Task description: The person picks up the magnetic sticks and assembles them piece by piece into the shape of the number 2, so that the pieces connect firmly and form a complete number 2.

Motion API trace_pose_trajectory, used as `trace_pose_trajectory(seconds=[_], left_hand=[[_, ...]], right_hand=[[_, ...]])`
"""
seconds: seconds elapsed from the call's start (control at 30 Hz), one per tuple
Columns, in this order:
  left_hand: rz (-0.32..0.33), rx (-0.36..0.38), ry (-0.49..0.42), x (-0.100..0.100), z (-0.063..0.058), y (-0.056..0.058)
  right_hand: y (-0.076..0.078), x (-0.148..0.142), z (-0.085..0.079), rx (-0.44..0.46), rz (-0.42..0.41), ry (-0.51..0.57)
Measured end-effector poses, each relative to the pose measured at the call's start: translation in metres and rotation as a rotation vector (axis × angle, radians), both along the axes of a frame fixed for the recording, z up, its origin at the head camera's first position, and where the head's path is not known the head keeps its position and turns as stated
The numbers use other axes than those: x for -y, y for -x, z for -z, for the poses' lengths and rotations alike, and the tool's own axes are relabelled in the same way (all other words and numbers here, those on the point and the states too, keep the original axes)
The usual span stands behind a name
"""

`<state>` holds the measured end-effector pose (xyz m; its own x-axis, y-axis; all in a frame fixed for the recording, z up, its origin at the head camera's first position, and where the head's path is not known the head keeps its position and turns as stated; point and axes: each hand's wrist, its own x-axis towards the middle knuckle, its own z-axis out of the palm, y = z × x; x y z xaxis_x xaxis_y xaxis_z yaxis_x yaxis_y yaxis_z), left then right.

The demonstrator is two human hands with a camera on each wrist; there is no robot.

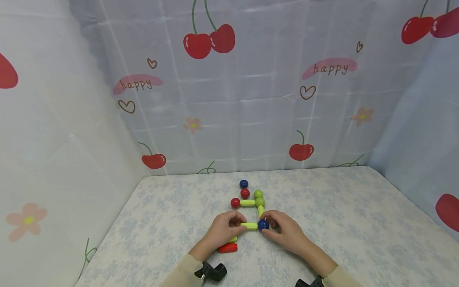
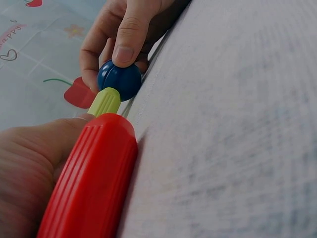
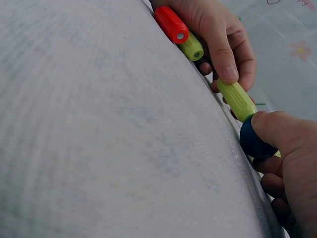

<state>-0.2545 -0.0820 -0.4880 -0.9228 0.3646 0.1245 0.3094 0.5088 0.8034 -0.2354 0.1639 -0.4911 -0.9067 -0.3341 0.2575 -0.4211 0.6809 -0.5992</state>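
Note:
My left hand [image 1: 225, 228] pinches the outer end of a yellow-green ribbed rod [image 1: 250, 226] between thumb and fingers. The rod's other end meets a dark blue ball [image 1: 263, 225], which my right hand [image 1: 287, 232] grips with thumb and fingertips. From that ball a second yellow-green rod [image 1: 261, 211] runs back to a green ball [image 1: 260, 202]. A third yellow-green rod [image 1: 248, 203] joins the green ball to a red ball [image 1: 235, 203] on the left. In the right wrist view, the pinched rod [image 3: 237, 101] touches the blue ball [image 3: 256, 139].
Another green ball [image 1: 258, 194] sits against the joined one. Behind stand a second red ball [image 1: 245, 193] and another blue ball [image 1: 244, 183]. By my left wrist lie a red rod [image 1: 228, 248] and a yellow-green rod [image 3: 192, 48]. A printed curtain [image 1: 244, 135] borders the table [image 1: 161, 215].

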Motion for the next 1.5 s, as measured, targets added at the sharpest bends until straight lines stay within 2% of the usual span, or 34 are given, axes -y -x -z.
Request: trace_pose_trajectory(seconds=[0.5, 0.83, 1.13, 1.5], left_hand=[[0.009, 0.006, -0.003, 0.0010, 0.0005, 0.0001], [0.006, 0.039, -0.044, 0.0037, 0.0014, 0.0024], [-0.040, 0.032, -0.114, 0.0051, 0.0031, 0.0034], [-0.102, 0.096, -0.211, 0.0067, 0.0017, 0.0078]], right_hand=[[0.0001, -0.0004, 0.0005, -0.011, -0.007, 0.003], [-0.0007, -0.0019, -0.0004, -0.007, -0.017, 0.007], [-0.0011, -0.0018, -0.0006, -0.003, -0.012, 0.009], [-0.0008, -0.0009, -0.0036, -0.007, -0.028, 0.012]])
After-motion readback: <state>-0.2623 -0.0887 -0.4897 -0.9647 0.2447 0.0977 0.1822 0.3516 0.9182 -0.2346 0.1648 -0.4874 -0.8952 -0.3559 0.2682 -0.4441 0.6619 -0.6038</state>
